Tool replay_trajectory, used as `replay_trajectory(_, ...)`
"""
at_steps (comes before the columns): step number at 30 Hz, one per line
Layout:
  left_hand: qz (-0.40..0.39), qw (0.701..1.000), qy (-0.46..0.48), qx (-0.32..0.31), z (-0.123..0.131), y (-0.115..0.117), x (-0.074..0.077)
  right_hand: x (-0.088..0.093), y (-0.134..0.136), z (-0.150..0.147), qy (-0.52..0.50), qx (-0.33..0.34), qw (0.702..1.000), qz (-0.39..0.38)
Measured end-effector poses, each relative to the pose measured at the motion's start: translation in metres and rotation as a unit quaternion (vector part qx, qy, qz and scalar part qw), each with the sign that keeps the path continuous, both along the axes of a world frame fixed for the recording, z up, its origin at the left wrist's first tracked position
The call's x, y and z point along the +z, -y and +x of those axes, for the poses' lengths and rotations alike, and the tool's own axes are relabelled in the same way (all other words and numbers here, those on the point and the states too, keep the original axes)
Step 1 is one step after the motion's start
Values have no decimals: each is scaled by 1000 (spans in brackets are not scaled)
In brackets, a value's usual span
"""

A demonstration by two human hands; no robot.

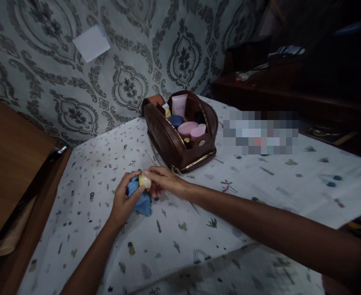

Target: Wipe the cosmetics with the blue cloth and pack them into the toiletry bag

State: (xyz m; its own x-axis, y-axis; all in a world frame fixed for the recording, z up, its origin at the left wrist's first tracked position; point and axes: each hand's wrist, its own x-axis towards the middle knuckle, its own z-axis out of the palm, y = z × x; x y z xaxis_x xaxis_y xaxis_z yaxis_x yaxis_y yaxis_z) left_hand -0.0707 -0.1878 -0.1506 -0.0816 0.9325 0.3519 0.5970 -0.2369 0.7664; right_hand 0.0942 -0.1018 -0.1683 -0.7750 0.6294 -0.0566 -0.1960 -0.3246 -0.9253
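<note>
Between my two hands is a small jar (145, 181) with a yellow band and a whitish part, held just above the patterned sheet. My left hand (122, 199) is closed around its left side, with a crumpled blue cloth (142, 203) bunched in the fingers and hanging below. From the right, my right hand (167, 181) grips the jar, thumb on top and the other fingers partly hidden. Behind the hands stands a brown leather toiletry bag (168, 139), unzipped, holding a pink tube (179, 105), a dark blue lid (175, 121) and pink round containers (188, 129).
A white sheet with small printed plants (180, 229) covers the surface. A wooden panel (11, 164) borders it at left, and patterned wallpaper (131, 82) rises behind. At right are a blurred-out patch (260, 133) and dark furniture (260, 88) with cables on it.
</note>
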Motion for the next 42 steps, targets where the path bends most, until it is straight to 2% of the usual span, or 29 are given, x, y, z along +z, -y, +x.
replay_trajectory(5,8,998,24,52,2,1,1,2,1,0,-55,-32,998,-24)
replay_trajectory(10,0,999,17,34,3,2,5,0,2,-1,-50,-53,997,-11)
replay_trajectory(18,-3,997,52,50,9,5,8,-5,4,0,-28,22,999,33)
replay_trajectory(22,16,996,47,80,12,7,7,-4,3,1,-20,39,999,32)
replay_trajectory(28,100,983,2,157,17,14,7,0,5,4,-47,101,994,-24)
replay_trajectory(32,105,976,24,191,16,14,10,3,7,4,-79,101,988,-87)
replay_trajectory(35,69,980,58,176,12,10,9,4,7,2,-102,68,987,-101)
replay_trajectory(39,-29,990,106,90,12,7,8,-2,4,-2,-119,21,988,-98)
replay_trajectory(42,-65,991,99,61,16,7,9,-6,3,-3,-108,16,991,-79)
